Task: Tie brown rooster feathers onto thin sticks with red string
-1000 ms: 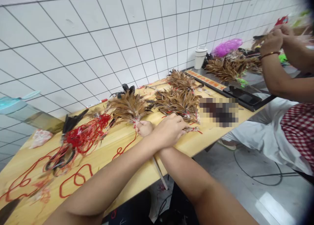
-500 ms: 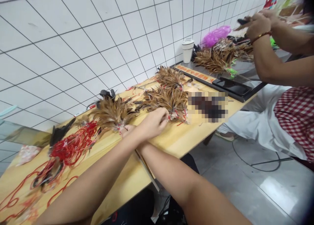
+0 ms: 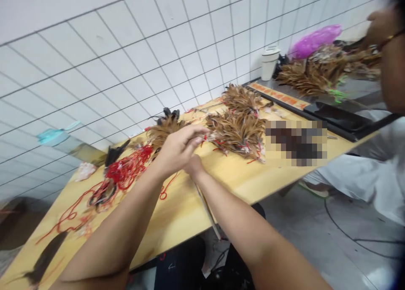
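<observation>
My left hand [image 3: 183, 146] reaches over my right wrist, with fingers and thumb closed together at the left edge of a brown feather bundle [image 3: 236, 131]. A small red and whitish bit shows at its fingertips, too small to name. Lower down and partly covered by the left hand, my right hand [image 3: 194, 167] is closed around a thin stick [image 3: 207, 210], which slants down past the table edge. Brown and black feathers [image 3: 167, 127] stick out behind my left hand; whether they join the stick is hidden. Another feather bundle [image 3: 242, 98] lies farther back.
Tangled red string [image 3: 129, 167] lies on the wooden table [image 3: 177, 222], near a dark feather [image 3: 49, 256]. A bottle with a blue lid [image 3: 79, 146] is at the left. At the right are a white cup [image 3: 270, 64], a purple bag [image 3: 316, 41] and another person's arm [image 3: 392, 70].
The view has turned left, so the table things sit farther right. My left hand has drawn back over my right hand, its fingers now at the feather bundle's left edge. The other person's hands have lowered.
</observation>
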The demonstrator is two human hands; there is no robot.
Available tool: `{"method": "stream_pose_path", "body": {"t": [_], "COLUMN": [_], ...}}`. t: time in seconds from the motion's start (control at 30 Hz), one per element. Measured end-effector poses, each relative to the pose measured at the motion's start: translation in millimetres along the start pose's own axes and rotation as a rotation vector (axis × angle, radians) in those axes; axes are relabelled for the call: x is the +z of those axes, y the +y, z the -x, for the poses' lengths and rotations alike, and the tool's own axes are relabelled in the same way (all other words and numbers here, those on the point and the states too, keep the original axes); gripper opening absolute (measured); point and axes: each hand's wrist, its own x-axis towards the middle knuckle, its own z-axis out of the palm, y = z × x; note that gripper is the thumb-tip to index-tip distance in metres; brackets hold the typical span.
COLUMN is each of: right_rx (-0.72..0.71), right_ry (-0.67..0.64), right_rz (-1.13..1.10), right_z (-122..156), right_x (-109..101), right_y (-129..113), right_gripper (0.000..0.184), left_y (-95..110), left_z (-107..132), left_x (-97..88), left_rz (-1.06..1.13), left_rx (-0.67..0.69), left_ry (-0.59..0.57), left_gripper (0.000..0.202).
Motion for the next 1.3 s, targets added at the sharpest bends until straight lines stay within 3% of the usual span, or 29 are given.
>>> {"method": "stream_pose_path", "body": {"t": [0.1, 0.2, 0.3, 0.4, 0.67, 1.03, 1.3], "right_rx": [0.107, 0.165, 0.189, 0.187, 0.192, 0.206, 0.138], "right_ry": [-0.088, -0.165, -0.228, -0.272, -0.319, -0.395, -0.515], "right_rz": [-0.038, -0.062, -0.054, -0.042, 0.055, 0.175, 0.222], "right_z": [3, 8, 11, 13, 21, 34, 36], "right_x": [1, 1, 1, 2, 10, 12, 9], "right_y": [6, 4, 0, -2, -3, -5, -8], "right_gripper": [0.029, 0.024, 0.023, 0.028, 0.027, 0.028, 0.046], "left_y": [-33, -64, -84, -95, -99, -104, -99], "left_z": [33, 66, 90, 103, 116, 120, 121], "left_x": [-41.3, -63.4, -64.7, -56.2, -47.3, -42.7, -45.0], "left_rz": [0.152, 0.226, 0.221, 0.19, 0.125, -0.034, -0.08], "left_rx": [-0.236, -0.34, -0.333, -0.268, -0.118, -0.147, -0.113], "left_ry": [0.123, 0.082, 0.016, 0.032, 0.128, 0.135, 0.137], "left_gripper": [0.021, 0.022, 0.019, 0.014, 0.012, 0.014, 0.014]}}
